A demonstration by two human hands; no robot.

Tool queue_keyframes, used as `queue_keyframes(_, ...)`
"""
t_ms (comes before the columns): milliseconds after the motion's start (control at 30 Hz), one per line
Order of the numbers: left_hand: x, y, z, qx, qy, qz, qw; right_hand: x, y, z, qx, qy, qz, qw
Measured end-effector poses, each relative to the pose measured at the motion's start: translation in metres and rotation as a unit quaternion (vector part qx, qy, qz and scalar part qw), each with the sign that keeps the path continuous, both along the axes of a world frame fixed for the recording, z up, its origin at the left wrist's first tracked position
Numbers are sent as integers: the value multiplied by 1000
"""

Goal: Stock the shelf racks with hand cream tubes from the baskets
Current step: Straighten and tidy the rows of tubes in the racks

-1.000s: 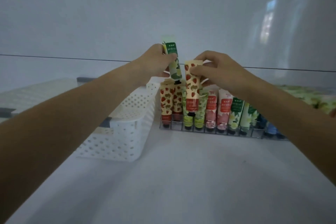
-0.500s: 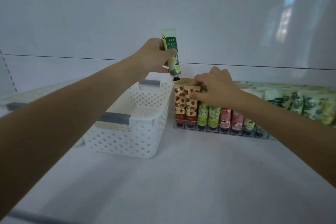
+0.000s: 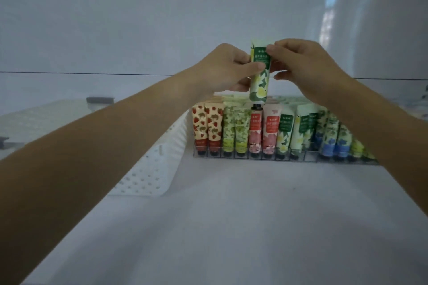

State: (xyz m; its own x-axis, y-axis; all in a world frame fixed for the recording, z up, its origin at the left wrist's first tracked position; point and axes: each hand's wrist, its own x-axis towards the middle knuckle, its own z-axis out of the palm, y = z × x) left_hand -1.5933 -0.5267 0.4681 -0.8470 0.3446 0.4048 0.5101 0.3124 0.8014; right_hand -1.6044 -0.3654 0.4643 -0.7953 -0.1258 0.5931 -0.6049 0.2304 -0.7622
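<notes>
A green-and-white hand cream tube (image 3: pixel 259 81) with a lemon print hangs cap down above the wire rack (image 3: pixel 254 161). My left hand (image 3: pixel 225 68) grips the tube from the left, thumb across its label. My right hand (image 3: pixel 301 66) pinches the tube's upper right edge. The rack holds upright tubes in rows: strawberry tubes (image 3: pixel 206 126) at the left, then green-leaf, pink, white-flower and blue ones. The tube's black cap is just above the pink tubes (image 3: pixel 261 132).
A white perforated basket (image 3: pixel 152 169) stands left of the rack, partly hidden by my left forearm. A second pale basket with a grey handle (image 3: pixel 99 100) lies further left. The white shelf's back wall stands right behind the rack.
My right hand let go of the strawberry tube, now standing in the rack, and rose to the lemon tube. My left hand brought that tube rightward over the pink tubes.
</notes>
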Motion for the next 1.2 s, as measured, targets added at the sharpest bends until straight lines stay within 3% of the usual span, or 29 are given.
queue_keyframes(200, 2, 58, -40, -189, 158, 70, 967, 10, 67, -26, -61, 9, -130, 990)
queue_keyframes(533, 4, 79, -114, -295, 305, 94, 901, 13, 96, -83, 119, 76, -238, 961)
queue_keyframes(667, 3, 63, -124, -341, 300, 92, 886, 12, 97, -94, 220, 74, -274, 933)
queue_keyframes(900, 7, 47, -116, -330, 274, 97, 898, 18, 94, -103, 310, 111, -307, 893)
queue_keyframes(1067, 12, 39, -71, -257, 276, 131, 917, 28, 87, -102, 333, 192, -336, 860)
queue_keyframes(1200, 6, 6, -33, -255, 224, 157, 927, 31, 77, -93, 319, 216, -350, 854)
